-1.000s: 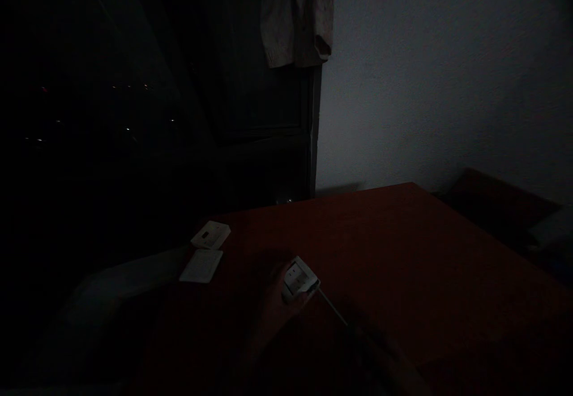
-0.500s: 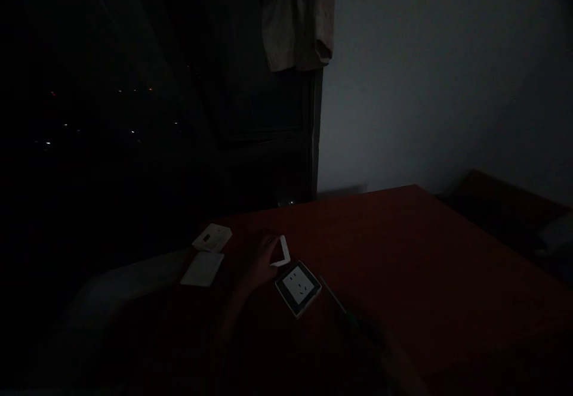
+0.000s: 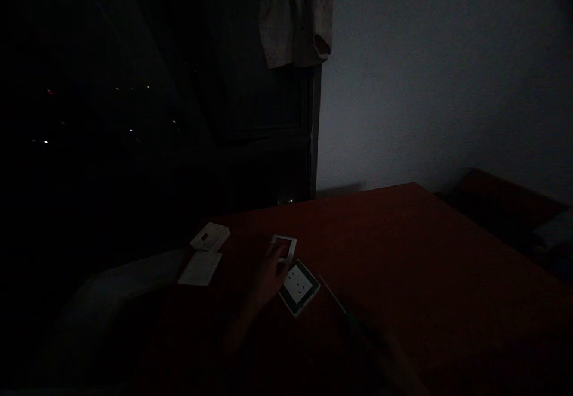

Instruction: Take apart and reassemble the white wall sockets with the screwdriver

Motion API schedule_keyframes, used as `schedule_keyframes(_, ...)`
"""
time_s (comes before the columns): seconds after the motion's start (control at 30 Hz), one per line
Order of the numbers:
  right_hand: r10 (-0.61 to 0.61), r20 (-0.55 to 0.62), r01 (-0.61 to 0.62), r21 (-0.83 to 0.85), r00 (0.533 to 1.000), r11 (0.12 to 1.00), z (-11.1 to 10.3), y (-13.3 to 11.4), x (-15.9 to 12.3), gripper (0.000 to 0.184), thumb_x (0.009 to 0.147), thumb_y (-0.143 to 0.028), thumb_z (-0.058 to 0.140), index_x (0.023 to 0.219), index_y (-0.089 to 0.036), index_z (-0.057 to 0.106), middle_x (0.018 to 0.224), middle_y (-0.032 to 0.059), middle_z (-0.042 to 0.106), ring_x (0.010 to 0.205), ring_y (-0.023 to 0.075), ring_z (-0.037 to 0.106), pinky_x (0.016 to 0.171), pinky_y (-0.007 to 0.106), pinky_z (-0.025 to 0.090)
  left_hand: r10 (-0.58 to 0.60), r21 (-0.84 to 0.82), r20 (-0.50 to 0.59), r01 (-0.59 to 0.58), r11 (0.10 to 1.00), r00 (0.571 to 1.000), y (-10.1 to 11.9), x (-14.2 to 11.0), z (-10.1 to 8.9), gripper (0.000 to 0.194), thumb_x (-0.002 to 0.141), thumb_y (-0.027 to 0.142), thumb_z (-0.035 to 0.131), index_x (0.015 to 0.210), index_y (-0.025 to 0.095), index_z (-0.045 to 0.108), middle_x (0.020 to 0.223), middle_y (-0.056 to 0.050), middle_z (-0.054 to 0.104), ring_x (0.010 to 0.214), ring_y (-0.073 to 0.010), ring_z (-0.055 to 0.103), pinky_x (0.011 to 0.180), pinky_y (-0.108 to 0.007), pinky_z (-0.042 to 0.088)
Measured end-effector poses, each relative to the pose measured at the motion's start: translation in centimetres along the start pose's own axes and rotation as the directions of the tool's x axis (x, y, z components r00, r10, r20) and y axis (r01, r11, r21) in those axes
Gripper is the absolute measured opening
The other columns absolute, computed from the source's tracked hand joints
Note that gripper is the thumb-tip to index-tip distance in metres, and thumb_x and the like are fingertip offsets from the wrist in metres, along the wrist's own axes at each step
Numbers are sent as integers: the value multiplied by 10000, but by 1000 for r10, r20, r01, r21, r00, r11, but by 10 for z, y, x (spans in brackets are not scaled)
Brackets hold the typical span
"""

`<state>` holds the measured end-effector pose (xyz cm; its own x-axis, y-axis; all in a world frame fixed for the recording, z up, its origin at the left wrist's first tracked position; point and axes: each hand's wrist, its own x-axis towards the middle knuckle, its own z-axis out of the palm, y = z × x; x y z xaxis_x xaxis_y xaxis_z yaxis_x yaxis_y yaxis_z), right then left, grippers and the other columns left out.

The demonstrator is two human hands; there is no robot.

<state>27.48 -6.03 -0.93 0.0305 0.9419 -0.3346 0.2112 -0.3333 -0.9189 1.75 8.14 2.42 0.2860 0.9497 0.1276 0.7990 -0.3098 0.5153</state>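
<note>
A white square frame [image 3: 292,242] with a hollow middle lies on the reddish table. My left hand [image 3: 269,274] is over its near left part, fingers apart and not gripping it. Close under that hand is a wall socket [image 3: 299,285], a white slotted face with a dark surround, partly covered by my fingers. My right hand [image 3: 388,348] is a dim shape at the lower right, closed around a screwdriver [image 3: 333,296]. The metal shaft points up and left towards the socket; its greenish handle is mostly lost in the dark.
On the table's left side are a white box-like piece [image 3: 217,238] with a rectangular opening and a flat white plate [image 3: 200,268]. Behind the table [image 3: 380,235] stand a pale wall [image 3: 403,86] and a dark window. A cloth garment [image 3: 293,26] hangs above.
My left hand has let go of the white frame, which now lies flatter and slightly farther right. That hand has shifted right, over the socket's left corner. The screwdriver has barely moved.
</note>
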Motion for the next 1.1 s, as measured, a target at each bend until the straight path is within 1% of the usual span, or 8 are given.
schedule_keyframes(0.07,-13,-7,13,20,1000,1000,0,-2,0,665,757,-703,530,1212,-230,637,1306,79,605,1209,317,539,995,419,452,-36,-18,-14,36,999,999,10,-21,7,430,873,304,508,1293,210,488,1345,-112,499,1236,-258,484,1033,-414,389)
schedule_keyframes(0.2,-67,16,67,-14,998,998,-2,-7,2,628,795,-653,511,1209,-197,636,1295,81,614,1209,303,540,1034,433,413,-130,-49,-25,129,990,991,29,-52,18,620,774,416,637,1346,263,452,1409,-90,440,1293,-309,409,1057,-454,347)
schedule_keyframes(0.3,-72,-7,71,-139,997,988,-10,-13,5,590,825,-567,492,1265,-187,590,1333,76,583,1231,292,520,1054,431,390,-139,-72,8,139,988,990,36,-59,20,649,755,364,639,1363,265,435,1422,-88,424,1277,-321,419,1055,-477,350)
schedule_keyframes(0.43,-45,-24,34,-345,999,938,-27,-29,5,590,817,-454,474,1301,-124,545,1321,131,584,1217,299,529,1045,437,393,-51,-226,67,65,972,996,34,-58,22,673,731,230,616,1374,248,417,1447,-79,383,1311,-281,389,1095,-429,333)
schedule_keyframes(0.57,-143,37,146,-428,989,892,-44,-52,6,503,830,-362,464,1288,-175,555,1311,104,594,1202,267,545,1040,410,399,16,-340,81,12,940,997,29,-57,27,732,693,156,600,1389,238,388,1468,-84,337,1333,-273,362,1110,-415,320)
schedule_keyframes(0.73,-286,168,331,-474,944,816,-58,-78,10,366,821,-262,488,1147,-217,647,1202,97,648,1076,242,622,927,349,482,11,-369,58,12,929,998,28,-59,33,676,755,259,631,1386,278,390,1475,-65,333,1325,-286,366,1099,-435,331)
schedule_keyframes(0.9,-369,33,339,-479,929,810,-66,-104,15,308,805,-267,541,1100,-225,620,1091,75,693,962,239,668,835,362,532,-15,-368,16,19,930,1000,26,-60,42,708,751,257,650,1400,304,370,1477,-57,339,1331,-285,365,1093,-442,348)
schedule_keyframes(1.1,-575,-57,486,-472,816,735,-58,-139,25,275,824,-428,603,1009,-228,565,970,59,697,829,198,671,669,283,536,20,-376,-25,-28,926,999,21,-60,49,712,755,270,664,1404,285,370,1473,-68,348,1329,-283,366,1092,-436,350)
